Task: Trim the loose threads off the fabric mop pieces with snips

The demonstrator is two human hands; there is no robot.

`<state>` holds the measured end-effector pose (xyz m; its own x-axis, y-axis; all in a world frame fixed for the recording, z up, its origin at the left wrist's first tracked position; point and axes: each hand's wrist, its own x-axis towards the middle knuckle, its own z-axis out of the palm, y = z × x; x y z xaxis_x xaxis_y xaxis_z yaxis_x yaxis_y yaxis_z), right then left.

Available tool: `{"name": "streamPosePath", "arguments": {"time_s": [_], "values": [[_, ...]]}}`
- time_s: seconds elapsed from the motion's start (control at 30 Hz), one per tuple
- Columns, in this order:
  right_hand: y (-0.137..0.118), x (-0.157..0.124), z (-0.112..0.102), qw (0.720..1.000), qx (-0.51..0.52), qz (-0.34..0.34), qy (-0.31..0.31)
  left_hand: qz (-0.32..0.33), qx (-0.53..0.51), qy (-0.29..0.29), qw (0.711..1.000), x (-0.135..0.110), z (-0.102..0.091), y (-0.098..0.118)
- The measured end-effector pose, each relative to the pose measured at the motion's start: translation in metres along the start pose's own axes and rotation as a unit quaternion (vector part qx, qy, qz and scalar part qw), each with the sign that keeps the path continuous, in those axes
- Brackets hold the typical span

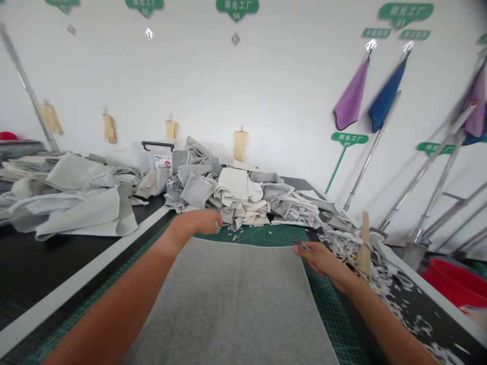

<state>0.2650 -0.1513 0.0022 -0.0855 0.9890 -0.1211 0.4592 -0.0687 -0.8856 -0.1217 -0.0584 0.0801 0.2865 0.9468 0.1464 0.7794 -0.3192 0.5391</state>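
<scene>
pointed tool [303, 245] in right hand [319, 258] (by grey cloth [238, 291])

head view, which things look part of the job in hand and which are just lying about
Apparently in use:
grey cloth sheet
green cutting mat
metal tool in right hand

Apparently unused:
wooden strip
red tub
hanging purple cloth
hanging blue cloth

The grey cloth [243, 299] is running past the bottom edge and hiding much of the green mat [330, 309]. The left hand [203, 222] is concealing most of its fingers. The right hand [317, 257] is partly covering a small, unidentifiable metal tool [301, 244]. The right edge is cropping a red bucket [454, 284].
</scene>
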Motion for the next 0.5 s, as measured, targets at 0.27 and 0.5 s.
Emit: {"name": "streamPosePath", "arguments": {"time_s": [0.27, 0.5], "values": [[0.011, 0.003, 0.005, 0.999, -0.004, -0.02, 0.027, 0.222, -0.114, -0.094, 0.964, 0.037, 0.122, 0.089], [0.012, 0.001, 0.006, 0.998, -0.006, -0.017, 0.054, 0.262, -0.167, -0.097, 0.946, 0.035, 0.202, 0.106]]}}
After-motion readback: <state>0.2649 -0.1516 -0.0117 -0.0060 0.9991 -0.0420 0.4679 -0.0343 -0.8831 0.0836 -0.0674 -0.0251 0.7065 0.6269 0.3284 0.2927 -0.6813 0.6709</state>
